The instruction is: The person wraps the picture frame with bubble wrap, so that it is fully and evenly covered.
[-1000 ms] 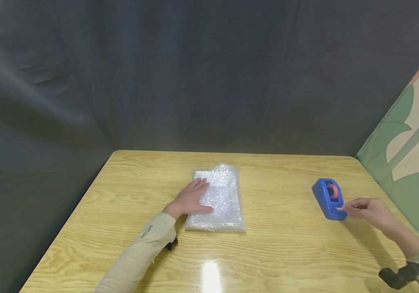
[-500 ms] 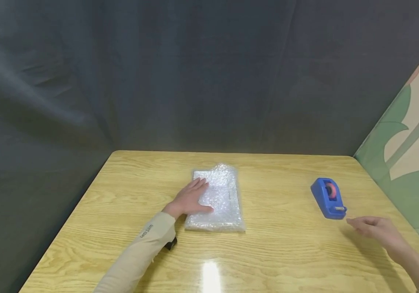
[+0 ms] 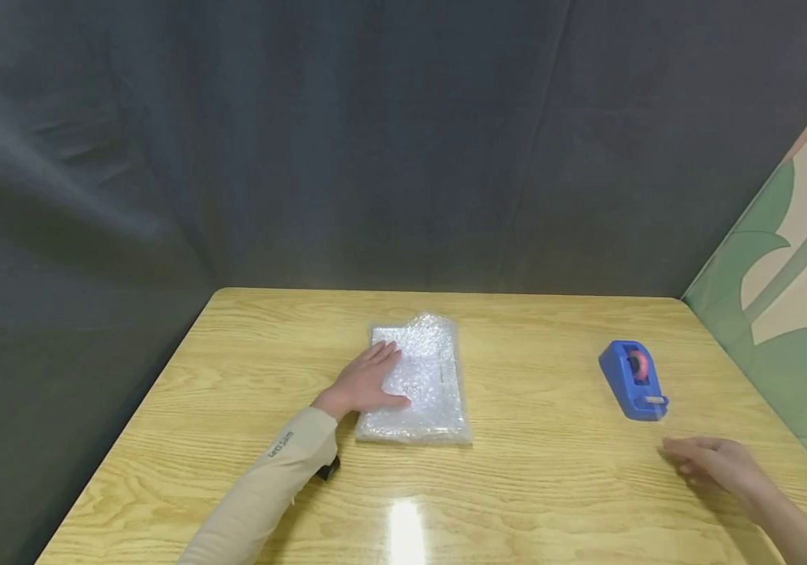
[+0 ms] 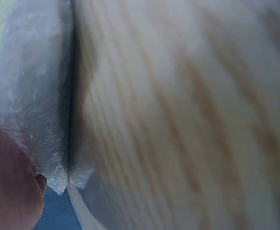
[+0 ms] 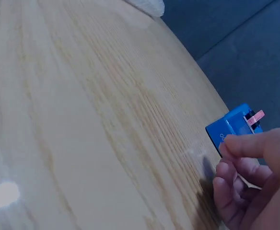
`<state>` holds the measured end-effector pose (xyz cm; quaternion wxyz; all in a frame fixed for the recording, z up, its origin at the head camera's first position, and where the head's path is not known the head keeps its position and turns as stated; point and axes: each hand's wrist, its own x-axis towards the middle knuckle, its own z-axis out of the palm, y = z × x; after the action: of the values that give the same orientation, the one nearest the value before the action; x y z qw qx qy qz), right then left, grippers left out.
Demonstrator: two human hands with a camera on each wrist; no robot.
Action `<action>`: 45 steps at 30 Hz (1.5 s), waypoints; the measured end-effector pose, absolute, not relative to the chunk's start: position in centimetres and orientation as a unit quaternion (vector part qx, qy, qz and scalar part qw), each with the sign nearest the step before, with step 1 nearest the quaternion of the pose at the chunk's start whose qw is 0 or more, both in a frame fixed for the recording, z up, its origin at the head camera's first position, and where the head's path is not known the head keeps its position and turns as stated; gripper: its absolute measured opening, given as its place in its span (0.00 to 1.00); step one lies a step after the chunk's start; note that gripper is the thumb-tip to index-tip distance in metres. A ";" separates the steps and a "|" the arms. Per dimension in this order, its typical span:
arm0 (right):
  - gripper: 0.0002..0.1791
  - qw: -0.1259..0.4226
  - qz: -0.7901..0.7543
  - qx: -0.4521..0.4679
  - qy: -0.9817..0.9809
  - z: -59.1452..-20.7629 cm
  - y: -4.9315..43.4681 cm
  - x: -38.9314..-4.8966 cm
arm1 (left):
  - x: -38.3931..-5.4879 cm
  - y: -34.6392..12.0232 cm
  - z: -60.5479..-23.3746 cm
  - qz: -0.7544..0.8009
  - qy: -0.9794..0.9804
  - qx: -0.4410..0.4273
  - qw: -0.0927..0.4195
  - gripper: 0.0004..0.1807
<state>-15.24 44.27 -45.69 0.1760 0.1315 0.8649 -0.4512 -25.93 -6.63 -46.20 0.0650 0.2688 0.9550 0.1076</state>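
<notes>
A flat, rectangular parcel in bubble wrap (image 3: 424, 384) lies at the middle of the table. My left hand (image 3: 368, 383) rests on its left side with the fingers spread and straight; the left wrist view shows the wrap's edge (image 4: 32, 91) beside the hand. To the right stands a blue tape dispenser (image 3: 633, 380) with a pink-centred roll. Just in front of it, my right hand (image 3: 717, 467) pinches thumb and forefinger together. A faint strip of clear tape (image 3: 659, 410) shows at the dispenser's front, toward those fingertips; the strip is hard to make out between them.
The wooden table (image 3: 530, 486) has a bright light reflection near its front. A dark curtain (image 3: 403, 149) hangs behind and to the left. A wall with a leaf pattern (image 3: 791, 314) borders the right side.
My right hand has drawn away from the dispenser's cutter, toward me and down, with fingertips still pinched. The left hand and the parcel have stayed in place.
</notes>
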 end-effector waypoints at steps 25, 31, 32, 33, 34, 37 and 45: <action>0.27 0.033 -0.383 0.036 0.923 -45.4 44.5 -16.5 | -25.7 -6.7 -45.9 0.121 0.953 0.269 0.068 0.50; 0.26 -0.015 -0.398 0.067 0.915 -46.3 43.2 -17.0 | -25.7 -6.6 -46.1 0.124 0.951 0.275 0.062 0.50; 0.26 -0.019 -0.400 0.073 0.914 -46.3 43.1 -17.1 | -25.8 -6.6 -46.1 0.125 0.951 0.277 0.060 0.50; 0.26 -0.023 -0.401 0.078 0.912 -46.4 43.0 -17.1 | -25.8 -6.6 -46.1 0.125 0.951 0.278 0.058 0.50; 0.27 -0.025 -0.402 0.083 0.911 -46.5 42.9 -17.1 | -25.8 -6.6 -46.1 0.125 0.951 0.278 0.058 0.50; 0.29 -0.026 -0.409 0.098 0.907 -46.7 42.8 -17.3 | -25.8 -6.6 -46.2 0.122 0.952 0.273 0.061 0.50; 0.31 -0.054 -0.413 0.122 0.901 -47.0 42.3 -17.2 | -25.9 -6.7 -46.3 0.120 0.953 0.273 0.062 0.50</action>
<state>-17.24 42.32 -47.00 -0.0539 0.1218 0.9008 -0.4133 -25.87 -6.66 -46.26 0.0616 0.2730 0.9525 0.1197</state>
